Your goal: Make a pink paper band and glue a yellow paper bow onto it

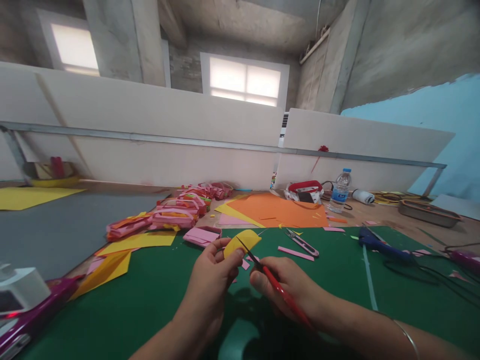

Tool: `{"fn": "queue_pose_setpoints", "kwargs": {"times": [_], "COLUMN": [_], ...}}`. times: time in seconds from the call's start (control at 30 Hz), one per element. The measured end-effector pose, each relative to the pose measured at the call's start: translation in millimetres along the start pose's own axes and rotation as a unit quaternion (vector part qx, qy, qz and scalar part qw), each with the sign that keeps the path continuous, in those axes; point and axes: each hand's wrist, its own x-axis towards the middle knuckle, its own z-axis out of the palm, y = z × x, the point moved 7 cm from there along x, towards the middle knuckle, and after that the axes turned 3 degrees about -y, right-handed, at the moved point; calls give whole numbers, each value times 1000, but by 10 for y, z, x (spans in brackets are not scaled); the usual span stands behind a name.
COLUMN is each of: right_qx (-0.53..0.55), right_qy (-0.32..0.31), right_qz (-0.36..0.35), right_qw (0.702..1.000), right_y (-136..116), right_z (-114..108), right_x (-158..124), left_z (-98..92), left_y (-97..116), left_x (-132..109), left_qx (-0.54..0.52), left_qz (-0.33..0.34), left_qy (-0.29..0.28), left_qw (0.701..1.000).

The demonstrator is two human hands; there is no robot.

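Note:
My left hand (217, 270) pinches a small curved piece of yellow felt-like sheet (245, 241) between thumb and fingers. Closed around a red-handled tool with dark, slim blades, which looks like scissors (279, 287), is my right hand (288, 280). The blade tips lie against the yellow piece, just above my left thumb. Behind my left hand sits a small folded pink pouch-like piece (202, 236). To the right of the yellow piece, thread snips (303, 243) and a pink strip (296, 253) lie on the green mat (157, 300).
Pink bundles (174, 212) and yellow sheets (140, 242) lie at the left. Orange sheets (281, 210) are at the back, near a water bottle (340, 191). On the right are a blue-handled tool (382, 246) with cords and a metal tray (429, 213). A purple device (41, 310) stands front left.

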Motion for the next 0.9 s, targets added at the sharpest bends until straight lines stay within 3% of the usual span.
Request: {"fn": "queue_pose_setpoints", "kwargs": {"times": [0.37, 0.57, 0.9], "right_qx": [-51, -42, -6], "right_qy": [34, 40, 33], "right_qz": [-10, -23, 13], "right_qw": [998, 998, 999], "right_y": [-39, -64, 35], "right_z": [-21, -12, 40], "right_x": [2, 4, 11], "left_z": [-3, 13, 6], "left_y": [9, 29, 20], "left_x": [-26, -43, -15], "left_qx": [10, 4, -5], "left_qz": [-9, -1, 2], "left_qy": [5, -7, -8], "left_qw": [1000, 1000, 1000]}}
